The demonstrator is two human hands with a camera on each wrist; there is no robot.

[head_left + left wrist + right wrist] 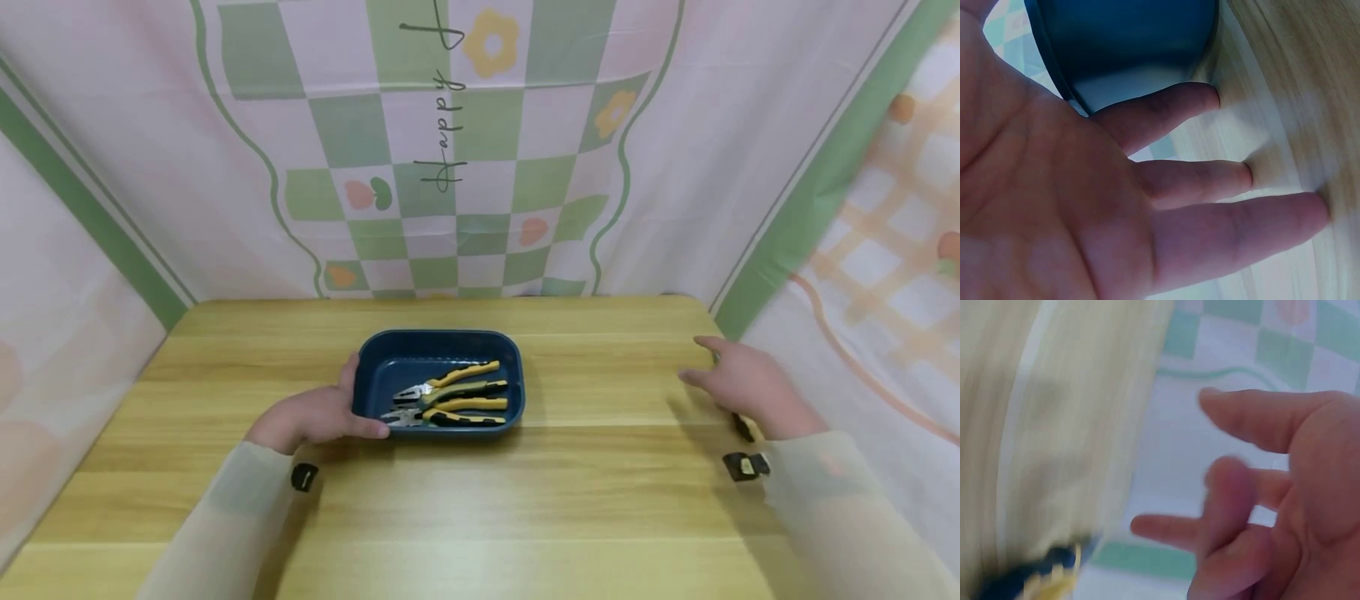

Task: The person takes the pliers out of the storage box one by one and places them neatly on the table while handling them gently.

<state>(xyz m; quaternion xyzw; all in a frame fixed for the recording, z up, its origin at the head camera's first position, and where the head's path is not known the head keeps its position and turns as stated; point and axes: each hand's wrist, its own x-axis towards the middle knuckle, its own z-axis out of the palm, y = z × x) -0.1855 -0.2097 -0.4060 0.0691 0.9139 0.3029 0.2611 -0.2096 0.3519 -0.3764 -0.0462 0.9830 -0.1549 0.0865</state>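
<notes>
In the head view a dark blue rectangular tray [438, 337] stands on the table, with two pairs of pliers [471, 404] lying inside. Their yellow-and-black handles point right. My left hand [318, 414] rests against the tray's left side, thumb on the front rim. In the left wrist view its fingers [1191, 181] extend fairly straight beside the tray wall [1129, 56], tips at the tabletop. My right hand [750, 387] hovers near the table's right edge, empty. Partly hidden beneath it is a yellow-and-black handled tool [746, 427], blurred in the right wrist view [1041, 581].
The wooden table [600, 500] has a patterned curtain [420, 125] behind it. More cloth [900, 317] hangs along its right side, close to my right hand. Black bands [303, 477] are at both wrists.
</notes>
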